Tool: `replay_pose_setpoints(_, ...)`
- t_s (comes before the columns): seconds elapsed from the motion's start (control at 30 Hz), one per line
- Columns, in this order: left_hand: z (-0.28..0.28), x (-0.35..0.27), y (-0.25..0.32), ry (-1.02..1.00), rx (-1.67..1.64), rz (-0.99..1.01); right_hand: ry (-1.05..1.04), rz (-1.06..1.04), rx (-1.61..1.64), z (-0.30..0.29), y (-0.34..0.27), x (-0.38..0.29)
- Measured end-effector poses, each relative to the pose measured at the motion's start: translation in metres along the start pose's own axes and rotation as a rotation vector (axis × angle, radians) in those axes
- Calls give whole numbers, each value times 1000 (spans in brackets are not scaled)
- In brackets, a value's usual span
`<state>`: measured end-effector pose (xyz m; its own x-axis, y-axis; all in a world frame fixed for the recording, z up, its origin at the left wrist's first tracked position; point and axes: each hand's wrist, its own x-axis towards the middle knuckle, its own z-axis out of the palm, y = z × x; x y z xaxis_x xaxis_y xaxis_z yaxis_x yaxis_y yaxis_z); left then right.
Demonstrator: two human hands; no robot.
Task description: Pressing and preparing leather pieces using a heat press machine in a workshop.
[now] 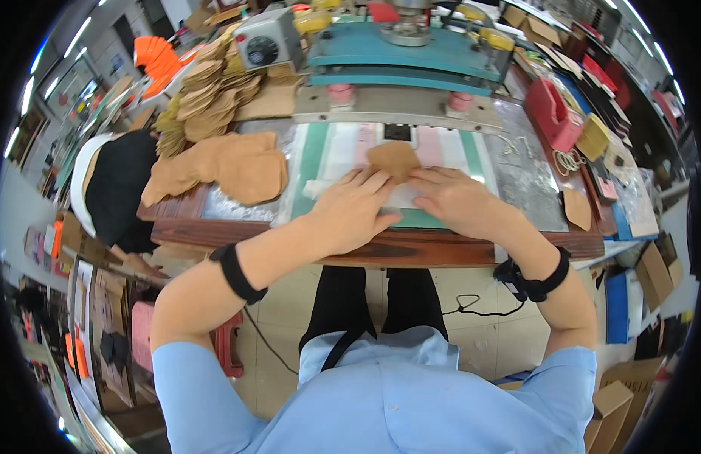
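Observation:
In front of me a small tan piece that looks like leather, slightly blurred, lies over the striped work surface of a press. My left hand has its fingertips on the piece's near-left edge, its thumb held away. From the other side, my right hand holds the near-right corner with its fingers; its thumb is also off the piece. Beneath the hands is a white sheet, partly covered. Just beyond the piece a dark square plate is set in the work surface. The teal press head stands raised behind it.
Stacked tan pieces occupy the table's left side, with taller piles behind. A grey control box with a dial stands by the press. At right are a red holder and one loose tan piece. Another person is at left.

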<state>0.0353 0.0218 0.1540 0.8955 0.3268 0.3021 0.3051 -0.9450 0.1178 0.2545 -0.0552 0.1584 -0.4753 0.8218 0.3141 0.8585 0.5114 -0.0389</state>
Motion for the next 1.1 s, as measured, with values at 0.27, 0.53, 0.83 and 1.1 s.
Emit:
replay_pose_setpoints(0.27,3,-2,7,56,137,20,-45,67,6,3,-6,-3)
replay_pose_setpoints(0.53,16,8,-18,38,251,-46,1,79,-26,15,-2,5)
replay_pose_setpoints(0.83,22,38,-41,-74,158,-137,-167,296,115,32,33,37)
replay_pose_setpoints(1.1,26,47,-39,-35,157,-162,-227,318,106,24,40,38)
